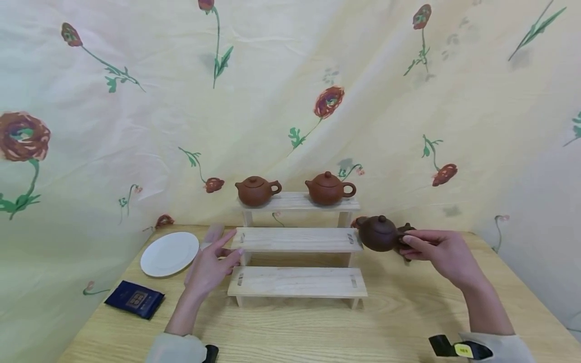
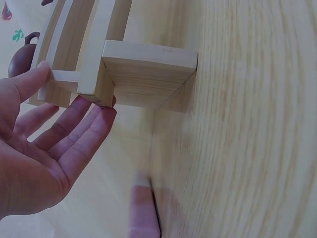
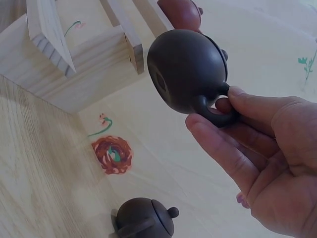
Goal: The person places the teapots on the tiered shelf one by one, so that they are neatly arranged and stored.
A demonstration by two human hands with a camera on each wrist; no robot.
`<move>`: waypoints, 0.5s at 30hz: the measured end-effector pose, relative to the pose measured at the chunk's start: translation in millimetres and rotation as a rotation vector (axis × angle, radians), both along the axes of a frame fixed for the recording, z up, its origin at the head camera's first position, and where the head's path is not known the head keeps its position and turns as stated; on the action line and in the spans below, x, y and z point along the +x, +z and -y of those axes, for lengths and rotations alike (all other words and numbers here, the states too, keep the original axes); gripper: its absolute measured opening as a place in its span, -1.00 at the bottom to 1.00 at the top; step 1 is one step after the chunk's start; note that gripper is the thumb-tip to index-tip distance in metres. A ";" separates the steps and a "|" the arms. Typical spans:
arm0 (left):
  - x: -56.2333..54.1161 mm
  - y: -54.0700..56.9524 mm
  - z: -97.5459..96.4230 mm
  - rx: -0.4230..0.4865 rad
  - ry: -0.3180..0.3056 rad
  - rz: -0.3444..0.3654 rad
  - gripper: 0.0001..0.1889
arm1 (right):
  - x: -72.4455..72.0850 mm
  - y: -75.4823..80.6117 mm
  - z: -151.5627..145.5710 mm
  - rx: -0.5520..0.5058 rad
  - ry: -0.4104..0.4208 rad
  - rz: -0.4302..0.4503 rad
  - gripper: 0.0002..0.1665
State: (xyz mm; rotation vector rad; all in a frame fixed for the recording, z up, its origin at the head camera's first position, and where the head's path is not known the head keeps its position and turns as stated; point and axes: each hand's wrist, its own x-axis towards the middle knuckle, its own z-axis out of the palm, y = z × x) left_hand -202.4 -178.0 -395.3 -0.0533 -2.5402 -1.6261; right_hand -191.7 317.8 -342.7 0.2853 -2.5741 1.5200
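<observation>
In the head view my right hand (image 1: 447,254) pinches the handle of a dark brown teapot (image 1: 378,234), held up beside the right end of the middle step. The right wrist view shows thumb and fingers around that handle and the teapot's (image 3: 185,69) flat base. My left hand (image 1: 211,267) holds the left end of the middle step of a pale wooden three-step shelf (image 1: 297,282). Its thumb and fingertips touch the board's end in the left wrist view. Two reddish-brown teapots, one on the left (image 1: 255,192) and one on the right (image 1: 328,189), stand on the top step.
A second dark teapot (image 3: 143,218) stands on the table, partly hidden behind my right hand in the head view. Left of the shelf lie a white plate (image 1: 170,253), a dark blue packet (image 1: 135,299) and a pinkish strip (image 1: 214,234). A flowered cloth (image 1: 272,111) hangs behind the table.
</observation>
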 end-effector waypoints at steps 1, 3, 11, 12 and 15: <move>0.1 0.2 -0.3 0.000 0.001 -0.002 -0.36 | 0.5 0.4 1.4 0.000 0.003 -0.002 -0.54; 0.1 0.0 -0.9 0.000 0.006 0.000 -0.36 | 1.4 1.2 4.4 0.003 0.008 -0.003 -0.54; 0.1 -1.7 -1.0 0.007 0.004 0.004 -0.36 | -2.3 7.6 17.2 0.062 0.027 0.019 -0.54; 0.2 -1.5 -0.8 0.006 0.004 0.005 -0.36 | -3.4 8.7 18.8 0.064 0.032 0.024 -0.54; -0.3 -0.7 -0.8 -0.002 0.004 0.007 -0.36 | -6.8 11.5 24.1 0.049 0.055 0.028 -0.54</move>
